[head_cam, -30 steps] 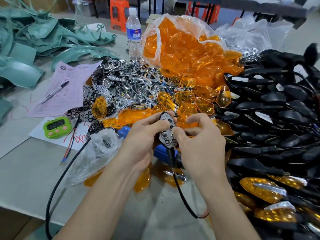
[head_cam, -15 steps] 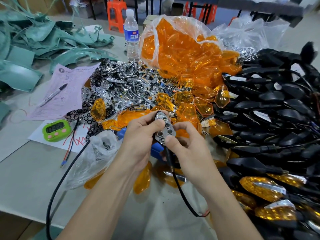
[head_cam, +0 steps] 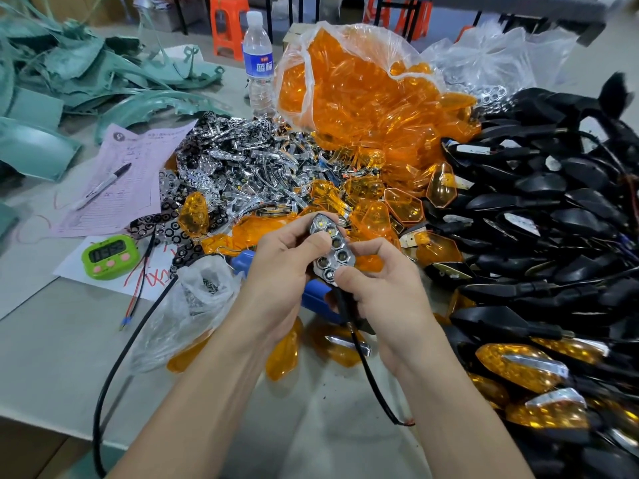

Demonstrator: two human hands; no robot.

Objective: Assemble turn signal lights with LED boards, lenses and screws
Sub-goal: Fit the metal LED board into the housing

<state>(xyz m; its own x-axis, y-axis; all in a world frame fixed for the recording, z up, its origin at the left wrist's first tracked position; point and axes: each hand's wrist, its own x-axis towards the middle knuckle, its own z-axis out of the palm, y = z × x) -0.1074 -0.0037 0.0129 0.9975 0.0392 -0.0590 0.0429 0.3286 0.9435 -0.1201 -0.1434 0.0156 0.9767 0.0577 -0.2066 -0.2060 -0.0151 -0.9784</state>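
The left hand (head_cam: 280,271) and right hand (head_cam: 380,288) hold a light (head_cam: 332,254) between them over the near middle of the table (head_cam: 52,357), with a small bag (head_cam: 197,299) just left of the left hand. Behind the hands lies a heap of reflectors (head_cam: 249,174); behind that stands a bottle (head_cam: 257,63), with a bag of lenses (head_cam: 359,84) to its right. A paper (head_cam: 138,167) with a pen (head_cam: 103,186) on it lies at the left, a timer (head_cam: 110,255) before it, and a pile of housings (head_cam: 553,209) fills the right side.
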